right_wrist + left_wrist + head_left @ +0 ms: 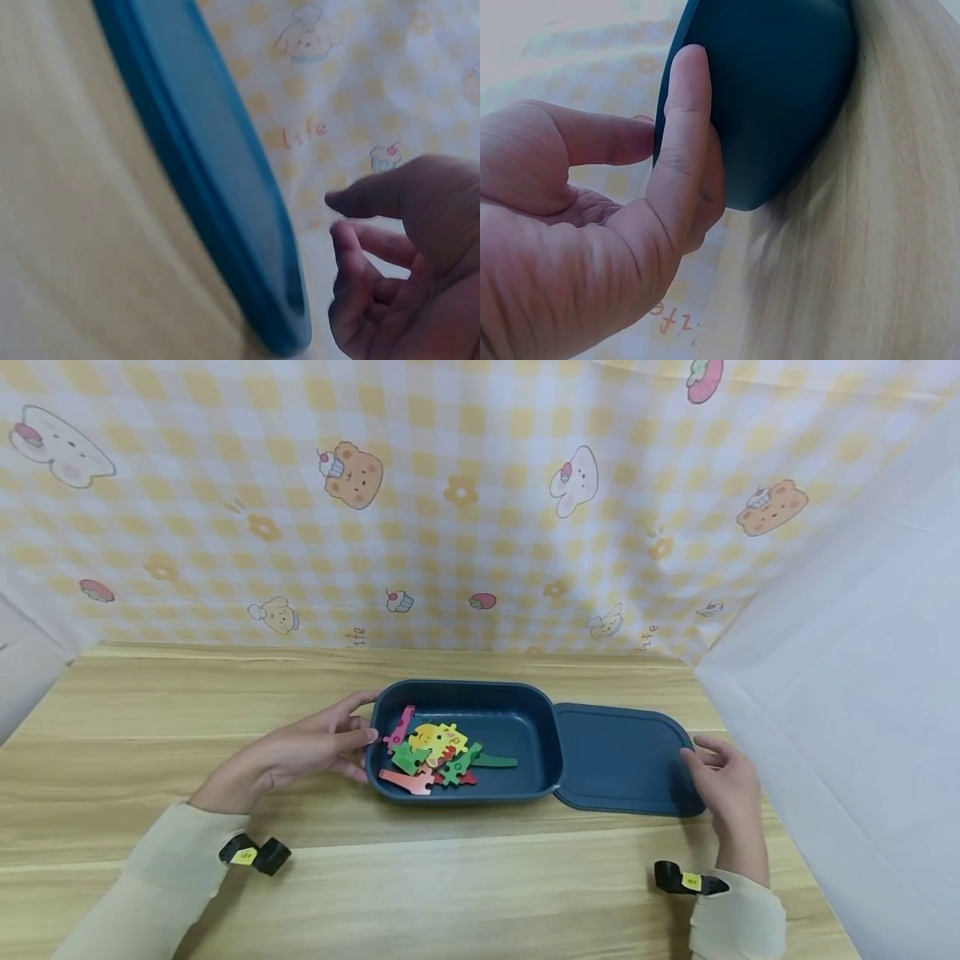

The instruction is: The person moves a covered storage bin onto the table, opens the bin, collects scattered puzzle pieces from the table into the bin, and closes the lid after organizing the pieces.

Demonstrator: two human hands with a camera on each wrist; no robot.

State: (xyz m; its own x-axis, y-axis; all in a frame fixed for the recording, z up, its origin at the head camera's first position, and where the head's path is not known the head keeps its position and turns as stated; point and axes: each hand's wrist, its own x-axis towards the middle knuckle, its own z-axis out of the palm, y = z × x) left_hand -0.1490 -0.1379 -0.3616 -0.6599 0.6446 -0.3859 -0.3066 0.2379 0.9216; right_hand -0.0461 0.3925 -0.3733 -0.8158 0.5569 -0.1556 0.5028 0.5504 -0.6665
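A dark blue lunch-box-like container (480, 795) sits on the table with colourful jigsaw pieces (438, 747) heaped in its left half; green, yellow, pink, orange and red ones show. My left hand (318, 743) grips the container's left end, thumb at the rim and fingers against the outer wall, as the left wrist view also shows (622, 217). The matching blue lid (622, 760) lies beside the container's right end, its inner side up. Just off the lid's right edge is my right hand (727, 777), its fingers loosely bent; in the right wrist view a gap separates it from the lid.
The wooden table (465, 885) extends in front of the container and to its left. A yellow-checked cloth (450, 527) with cartoon animals hangs behind the table. White sheeting (847, 693) borders the right side.
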